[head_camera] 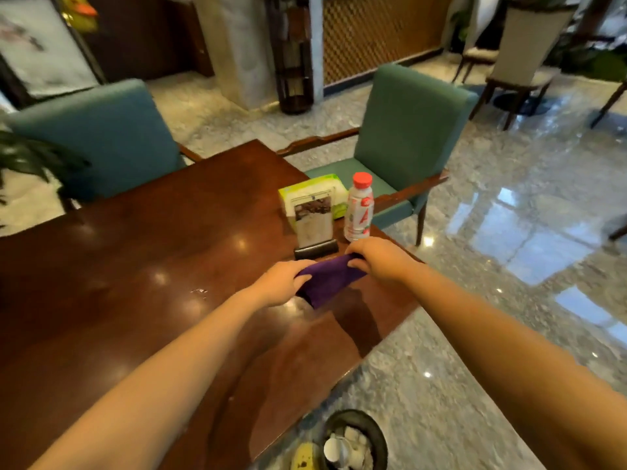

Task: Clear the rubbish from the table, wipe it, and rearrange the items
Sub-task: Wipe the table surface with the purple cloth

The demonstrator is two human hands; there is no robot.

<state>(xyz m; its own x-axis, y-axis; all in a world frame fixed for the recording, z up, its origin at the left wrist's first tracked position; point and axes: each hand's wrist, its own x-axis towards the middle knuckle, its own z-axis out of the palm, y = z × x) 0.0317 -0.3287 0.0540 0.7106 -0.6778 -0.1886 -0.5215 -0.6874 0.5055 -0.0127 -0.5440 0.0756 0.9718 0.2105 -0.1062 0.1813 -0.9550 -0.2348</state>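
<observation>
A folded purple cloth [327, 278] lies near the right edge of the dark wooden table [142, 252]. My left hand [280, 283] grips its near-left end and my right hand [376, 257] grips its far-right end. Just beyond the cloth stands a menu card in a black base [314, 225]. Behind that is a green tissue pack [314, 191], and to its right a white bottle with a red cap [359, 208]. A black bin [354, 442] on the floor at the bottom holds crumpled white rubbish and a yellow peel.
Two teal armchairs stand at the far side, one at the left [98, 137] and one at the right [407, 137]. Glossy marble floor [509, 249] lies to the right of the table. A potted plant's leaves [27, 157] reach in at the left.
</observation>
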